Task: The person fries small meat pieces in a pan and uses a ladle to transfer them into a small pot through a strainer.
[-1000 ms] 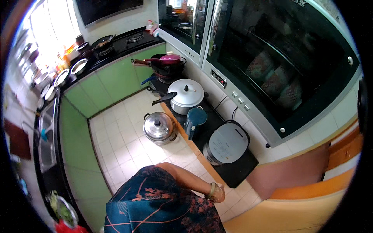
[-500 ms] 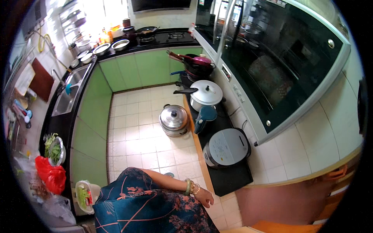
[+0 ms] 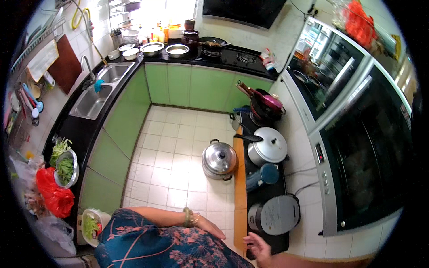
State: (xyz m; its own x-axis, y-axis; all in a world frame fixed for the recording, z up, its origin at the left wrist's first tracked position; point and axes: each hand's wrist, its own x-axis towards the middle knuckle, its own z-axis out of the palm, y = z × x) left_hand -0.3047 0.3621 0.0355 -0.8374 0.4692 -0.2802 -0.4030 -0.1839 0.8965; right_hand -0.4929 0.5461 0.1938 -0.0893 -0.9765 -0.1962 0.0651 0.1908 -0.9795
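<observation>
My left hand [image 3: 210, 226], with a jade-green bangle [image 3: 186, 216] and a beaded bracelet at the wrist, hangs in front of my patterned dress. Its fingers are stretched out and hold nothing. Reaching in from the lower right, my right hand [image 3: 258, 250] has its fingers apart and slightly bent, with nothing in them. Nearest to it is a grey rice cooker [image 3: 280, 214] on a low black-topped counter. Behind that stand a blue-green jug [image 3: 263, 177] and a silver long-handled pot [image 3: 270, 145] with its lid on. A lidded steel pot [image 3: 219, 160] sits on the tiled floor.
Dark pans [image 3: 263, 105] are stacked at the counter's far end, beside a tall glass-fronted cabinet [image 3: 366, 152]. Along the left run a double sink [image 3: 91, 102], a bowl of greens [image 3: 66, 169] and a red plastic bag [image 3: 53, 192]. A wok [image 3: 212, 42] rests on the far stove.
My view has turned, showing more of the far stove and the tall cabinet. My right hand has come in at the lower right. My left hand's curled fingers have straightened.
</observation>
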